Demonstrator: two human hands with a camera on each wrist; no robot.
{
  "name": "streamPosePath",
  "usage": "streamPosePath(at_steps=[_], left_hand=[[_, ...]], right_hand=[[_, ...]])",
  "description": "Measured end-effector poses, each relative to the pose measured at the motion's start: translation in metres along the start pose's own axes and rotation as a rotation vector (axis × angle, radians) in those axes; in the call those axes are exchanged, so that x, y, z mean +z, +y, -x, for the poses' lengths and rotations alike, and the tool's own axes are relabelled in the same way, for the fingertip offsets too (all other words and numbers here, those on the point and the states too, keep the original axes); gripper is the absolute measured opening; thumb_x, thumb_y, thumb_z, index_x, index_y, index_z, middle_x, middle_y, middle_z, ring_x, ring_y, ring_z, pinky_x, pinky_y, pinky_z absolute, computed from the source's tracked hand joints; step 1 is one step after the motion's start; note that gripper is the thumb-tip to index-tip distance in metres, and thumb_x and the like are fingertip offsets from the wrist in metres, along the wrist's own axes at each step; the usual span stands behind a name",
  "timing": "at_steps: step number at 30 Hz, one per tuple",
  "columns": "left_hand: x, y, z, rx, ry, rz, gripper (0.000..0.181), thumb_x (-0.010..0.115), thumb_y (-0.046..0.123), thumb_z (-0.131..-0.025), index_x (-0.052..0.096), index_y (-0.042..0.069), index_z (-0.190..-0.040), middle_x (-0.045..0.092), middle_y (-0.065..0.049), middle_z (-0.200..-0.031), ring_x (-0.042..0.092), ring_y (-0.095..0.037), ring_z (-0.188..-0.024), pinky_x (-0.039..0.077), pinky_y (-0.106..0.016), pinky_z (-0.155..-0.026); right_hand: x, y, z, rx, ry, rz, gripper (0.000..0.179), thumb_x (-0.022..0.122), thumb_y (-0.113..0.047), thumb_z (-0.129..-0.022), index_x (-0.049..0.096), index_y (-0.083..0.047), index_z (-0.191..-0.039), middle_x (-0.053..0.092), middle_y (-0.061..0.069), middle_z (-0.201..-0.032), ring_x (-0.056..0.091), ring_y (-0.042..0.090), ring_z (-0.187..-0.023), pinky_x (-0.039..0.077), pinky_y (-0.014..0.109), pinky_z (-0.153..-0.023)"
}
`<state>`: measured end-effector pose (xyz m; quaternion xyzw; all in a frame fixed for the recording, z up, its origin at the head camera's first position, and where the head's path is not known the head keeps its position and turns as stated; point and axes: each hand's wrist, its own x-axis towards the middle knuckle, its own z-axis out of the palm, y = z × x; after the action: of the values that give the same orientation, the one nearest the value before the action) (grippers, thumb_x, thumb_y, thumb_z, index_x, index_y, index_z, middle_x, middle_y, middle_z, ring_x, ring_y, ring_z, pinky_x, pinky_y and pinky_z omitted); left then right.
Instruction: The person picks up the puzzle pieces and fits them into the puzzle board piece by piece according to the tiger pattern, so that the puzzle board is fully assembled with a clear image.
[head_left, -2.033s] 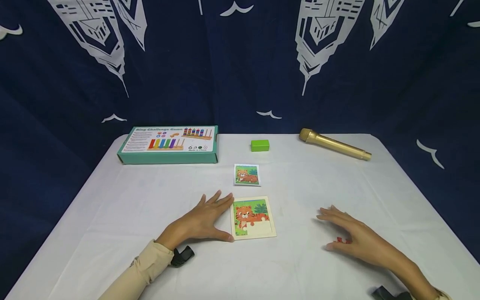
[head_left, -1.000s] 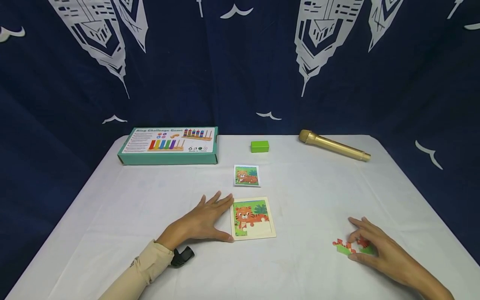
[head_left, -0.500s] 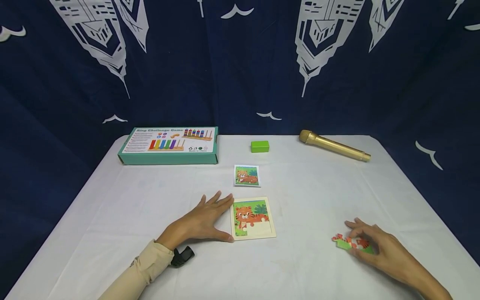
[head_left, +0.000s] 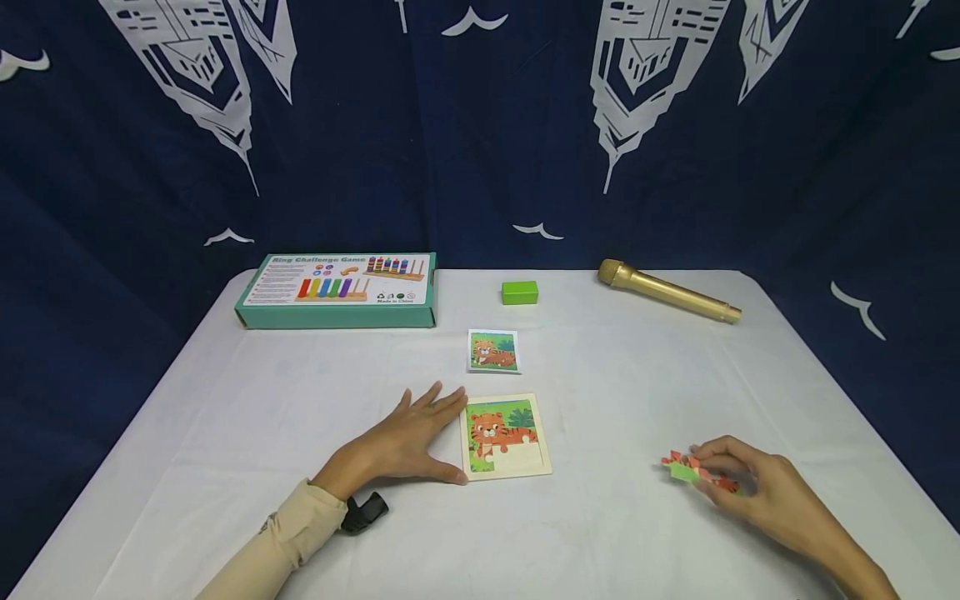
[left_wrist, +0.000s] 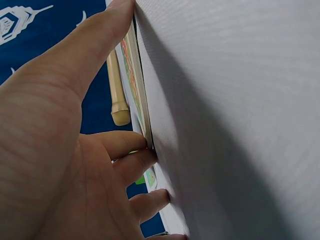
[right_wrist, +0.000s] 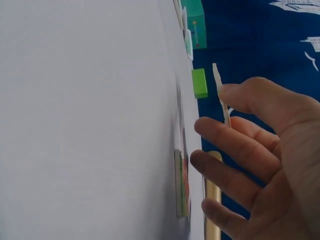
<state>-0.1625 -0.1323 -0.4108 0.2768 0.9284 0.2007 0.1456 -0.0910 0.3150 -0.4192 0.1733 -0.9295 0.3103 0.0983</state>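
A square wooden puzzle board (head_left: 544,467) with a tiger picture lies at mid-table; its lower right part shows bare wood. My left hand (head_left: 408,433) is spread flat beside it, thumb and index finger touching its left edge, as the left wrist view also shows along the board's side (left_wrist: 141,95). On the right, my right hand (head_left: 757,487) pinches a green and red puzzle piece (head_left: 682,472) between thumb and index finger. The held piece (right_wrist: 220,92) stands edge-on in the right wrist view, above the table. Another red and green puzzle piece (head_left: 726,483) lies beneath the hand, partly hidden.
Behind the board lies a small tiger picture card (head_left: 493,351). Farther back sit a green block (head_left: 520,292), a Ring Challenge Game box (head_left: 337,292) at left and a gold microphone (head_left: 670,292) at right. A dark blue patterned cloth (head_left: 480,142) hangs behind the table.
My right hand moved right and toward me to the loose puzzle pieces, then pinched one and raised it slightly. The left hand and the board have stayed in place.
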Motion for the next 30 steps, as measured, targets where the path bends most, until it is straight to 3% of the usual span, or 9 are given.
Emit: streamPosePath(at_steps=[6, 13, 19, 30], left_hand=[[0.000, 0.000, 0.001, 0.002, -0.001, -0.003, 0.109, 0.076, 0.061, -0.069, 0.027, 0.011, -0.152, 0.021, 0.000, -0.159, 0.005, -0.027, -0.148, 0.003, -0.061, -0.114], [-0.001, 0.000, 0.001, 0.002, -0.004, 0.001, 0.108, 0.076, 0.061, -0.070, 0.026, 0.011, -0.152, 0.021, 0.001, -0.159, 0.004, -0.027, -0.148, 0.002, -0.060, -0.114], [-0.001, 0.000, 0.001, -0.001, -0.002, -0.009, 0.109, 0.075, 0.062, -0.070, 0.026, 0.011, -0.152, 0.020, 0.002, -0.159, 0.004, -0.026, -0.148, 0.002, -0.059, -0.115], [-0.002, 0.001, 0.002, 0.013, 0.000, 0.009, 0.107, 0.076, 0.059, -0.070, 0.027, 0.009, -0.152, 0.022, -0.002, -0.158, 0.005, -0.030, -0.148, 0.003, -0.062, -0.113]], right_hand=[[0.002, -0.006, -0.011, 0.031, -0.029, 0.009, 0.033, 0.081, -0.012, -0.076, 0.066, -0.024, -0.103, 0.073, -0.012, -0.091, 0.058, -0.010, -0.095, 0.043, 0.011, -0.067], [0.013, -0.012, -0.028, 0.014, -0.036, -0.078, 0.037, 0.079, -0.003, -0.075, 0.063, -0.016, -0.106, 0.074, -0.004, -0.091, 0.063, -0.005, -0.091, 0.045, 0.007, -0.073], [0.022, -0.017, -0.040, 0.040, -0.080, -0.194, 0.041, 0.074, -0.007, -0.083, 0.058, -0.010, -0.120, 0.073, 0.000, -0.095, 0.067, 0.004, -0.085, 0.052, 0.018, -0.069], [0.036, -0.037, -0.059, 0.052, -0.159, -0.244, 0.031, 0.071, -0.017, -0.087, 0.065, -0.015, -0.117, 0.070, 0.000, -0.105, 0.067, 0.008, -0.090, 0.053, 0.023, -0.072]])
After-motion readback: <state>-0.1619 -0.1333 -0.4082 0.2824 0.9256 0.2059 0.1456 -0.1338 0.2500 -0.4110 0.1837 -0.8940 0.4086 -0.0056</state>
